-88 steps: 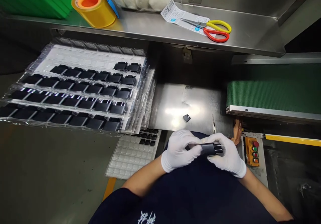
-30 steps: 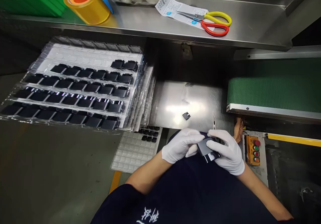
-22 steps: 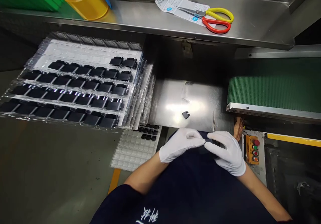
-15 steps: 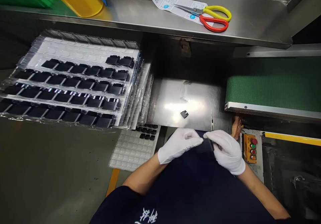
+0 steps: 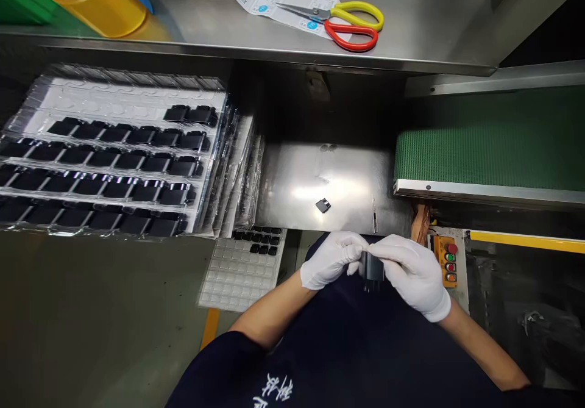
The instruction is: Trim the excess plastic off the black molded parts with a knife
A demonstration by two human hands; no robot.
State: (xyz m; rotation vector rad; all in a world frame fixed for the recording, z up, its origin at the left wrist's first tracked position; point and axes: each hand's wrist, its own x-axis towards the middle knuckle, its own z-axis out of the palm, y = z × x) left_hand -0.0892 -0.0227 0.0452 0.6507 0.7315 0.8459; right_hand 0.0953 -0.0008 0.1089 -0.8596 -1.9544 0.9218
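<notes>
My left hand (image 5: 331, 260) and my right hand (image 5: 411, 275), both in white gloves, pinch a small black rectangular part (image 5: 372, 268) between them, just above my dark lap. The fingers hide most of it, and a few thin prongs or leads show at its lower end. A smaller black piece (image 5: 323, 205) lies alone on the steel plate (image 5: 292, 194), a little beyond my hands. Slim metal tweezers (image 5: 373, 214) rest at that plate's right side, near my right hand.
At left stand stacked transparent trays (image 5: 114, 158) of black pieces, with a white tray (image 5: 242, 271) below them. A green conveyor belt (image 5: 489, 143) and a button box (image 5: 445, 261) are at right. Scissors (image 5: 351, 27) and yellow tape (image 5: 94, 2) lie on the steel shelf above.
The black part has turned in my hands and now stands end-on, with its prongs downward. My hands have drawn closer together. The whole view has shifted left and slightly up.
</notes>
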